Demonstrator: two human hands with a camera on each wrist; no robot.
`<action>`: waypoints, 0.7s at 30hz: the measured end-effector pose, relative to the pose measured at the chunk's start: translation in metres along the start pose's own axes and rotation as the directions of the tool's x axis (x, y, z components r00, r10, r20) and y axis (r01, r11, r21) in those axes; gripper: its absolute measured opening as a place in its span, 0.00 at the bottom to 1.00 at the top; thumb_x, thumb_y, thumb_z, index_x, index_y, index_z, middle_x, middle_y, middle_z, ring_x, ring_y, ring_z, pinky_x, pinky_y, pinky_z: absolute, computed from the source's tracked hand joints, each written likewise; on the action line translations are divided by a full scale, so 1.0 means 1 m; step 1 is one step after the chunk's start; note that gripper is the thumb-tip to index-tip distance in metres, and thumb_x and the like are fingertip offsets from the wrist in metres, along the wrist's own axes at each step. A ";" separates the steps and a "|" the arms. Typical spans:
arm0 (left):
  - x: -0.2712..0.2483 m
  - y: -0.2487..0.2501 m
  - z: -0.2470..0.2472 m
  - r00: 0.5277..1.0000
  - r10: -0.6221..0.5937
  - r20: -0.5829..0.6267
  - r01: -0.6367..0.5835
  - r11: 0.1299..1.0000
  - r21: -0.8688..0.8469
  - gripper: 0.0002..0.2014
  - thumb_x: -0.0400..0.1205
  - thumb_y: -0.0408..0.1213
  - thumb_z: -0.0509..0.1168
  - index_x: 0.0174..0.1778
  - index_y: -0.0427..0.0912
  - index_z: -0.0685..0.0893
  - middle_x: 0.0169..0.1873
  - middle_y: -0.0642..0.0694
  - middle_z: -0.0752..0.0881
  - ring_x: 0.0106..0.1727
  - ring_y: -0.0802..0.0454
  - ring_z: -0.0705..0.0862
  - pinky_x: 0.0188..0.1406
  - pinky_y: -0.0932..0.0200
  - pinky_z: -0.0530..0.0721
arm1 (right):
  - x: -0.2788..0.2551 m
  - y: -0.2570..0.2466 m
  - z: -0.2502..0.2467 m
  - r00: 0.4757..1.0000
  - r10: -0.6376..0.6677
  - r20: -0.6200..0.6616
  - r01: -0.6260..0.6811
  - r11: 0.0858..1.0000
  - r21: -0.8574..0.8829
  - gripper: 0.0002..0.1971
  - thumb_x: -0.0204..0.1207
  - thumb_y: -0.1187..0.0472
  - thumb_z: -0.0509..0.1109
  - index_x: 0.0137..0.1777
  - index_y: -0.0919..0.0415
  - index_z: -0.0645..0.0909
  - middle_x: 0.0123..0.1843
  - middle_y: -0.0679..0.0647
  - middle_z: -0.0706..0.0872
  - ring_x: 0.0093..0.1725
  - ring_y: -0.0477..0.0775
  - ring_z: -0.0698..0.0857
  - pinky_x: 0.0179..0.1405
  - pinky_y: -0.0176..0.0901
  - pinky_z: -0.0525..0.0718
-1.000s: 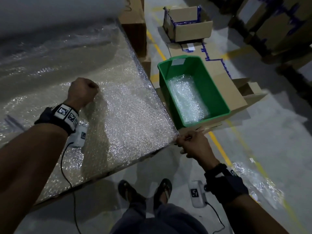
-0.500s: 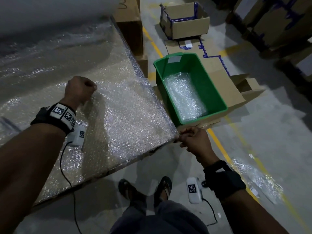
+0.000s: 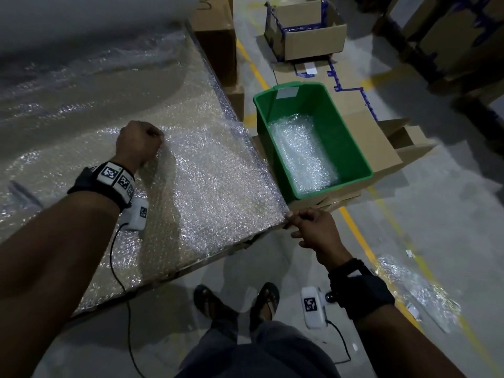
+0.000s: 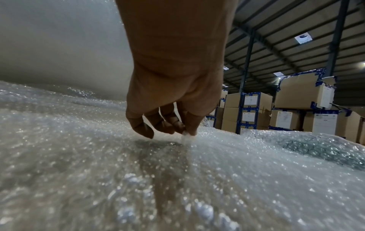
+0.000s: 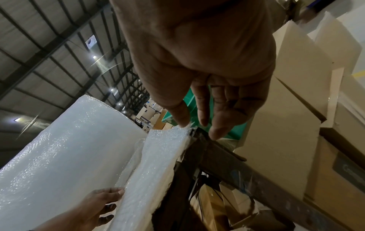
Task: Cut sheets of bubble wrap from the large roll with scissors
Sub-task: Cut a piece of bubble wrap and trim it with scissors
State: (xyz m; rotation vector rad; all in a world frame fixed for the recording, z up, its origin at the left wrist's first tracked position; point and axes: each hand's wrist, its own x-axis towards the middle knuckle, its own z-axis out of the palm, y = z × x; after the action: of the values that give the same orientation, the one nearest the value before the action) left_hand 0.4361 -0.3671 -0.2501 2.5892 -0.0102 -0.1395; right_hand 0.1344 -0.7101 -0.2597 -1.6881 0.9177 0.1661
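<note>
Bubble wrap [image 3: 207, 186] lay flat over the table, fed from the large roll [image 3: 81, 25] at the far left. Left hand [image 3: 139, 141] sat mid-sheet, fingers curled, pinching a small tuft of wrap between thumb and fingertips [image 4: 185, 132]. Right hand [image 3: 313, 227] was at the near right corner of the sheet, thumb and forefinger nipping the edge there [image 5: 184, 125], other fingers loosely extended.

Key relation: roll axis ran left-right across the far side; the free end came toward the person. The two grips spanned a diagonal from mid-sheet to corner. Right hand was nearer the free edge, left nearer the roll.

No scissors visible in any view, so my guess is the sheet was being pulled or tensioned, cut not started.

Green bin [image 3: 365, 159], just right of the table, already held some wrap.
</note>
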 end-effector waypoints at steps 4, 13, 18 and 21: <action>-0.006 0.010 -0.003 1.000 -0.014 -0.013 0.014 1.000 -0.004 0.11 0.80 0.38 0.72 0.55 0.47 0.96 0.52 0.39 0.95 0.58 0.37 0.92 0.61 0.48 0.88 | 0.002 0.005 -0.001 0.999 -0.039 -0.038 0.039 0.999 0.005 0.13 0.76 0.53 0.84 0.46 0.64 0.92 0.38 0.60 0.93 0.27 0.46 0.87 0.22 0.39 0.77; -0.046 0.006 -0.025 0.986 0.167 -0.015 -0.163 0.977 0.139 0.22 0.79 0.58 0.72 0.67 0.54 0.88 0.59 0.38 0.88 0.63 0.35 0.86 0.63 0.39 0.85 | 0.008 0.009 -0.005 0.987 -0.156 0.022 0.158 0.984 -0.087 0.14 0.81 0.52 0.79 0.39 0.61 0.90 0.33 0.62 0.90 0.30 0.54 0.90 0.30 0.50 0.82; -0.101 -0.009 -0.049 0.985 0.155 -0.077 -0.148 0.985 0.092 0.20 0.81 0.56 0.74 0.66 0.53 0.89 0.56 0.44 0.89 0.57 0.43 0.87 0.59 0.47 0.85 | 0.001 0.005 -0.008 0.981 -0.196 0.001 0.195 0.979 -0.061 0.17 0.76 0.44 0.82 0.42 0.58 0.89 0.31 0.55 0.91 0.31 0.54 0.90 0.29 0.48 0.83; -0.147 -0.015 -0.046 0.994 0.105 -0.017 -0.104 0.994 0.039 0.16 0.83 0.51 0.75 0.65 0.52 0.90 0.52 0.52 0.91 0.46 0.53 0.89 0.52 0.55 0.85 | 0.005 0.008 -0.011 0.973 -0.226 -0.046 0.220 0.969 -0.114 0.14 0.76 0.44 0.82 0.41 0.54 0.88 0.30 0.51 0.91 0.36 0.59 0.93 0.35 0.56 0.89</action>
State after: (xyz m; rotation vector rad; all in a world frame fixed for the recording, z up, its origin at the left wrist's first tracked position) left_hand 0.2943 -0.3255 -0.2044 2.6216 -0.1425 -0.0764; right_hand 0.1285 -0.7222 -0.2651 -1.8917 0.7656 0.0146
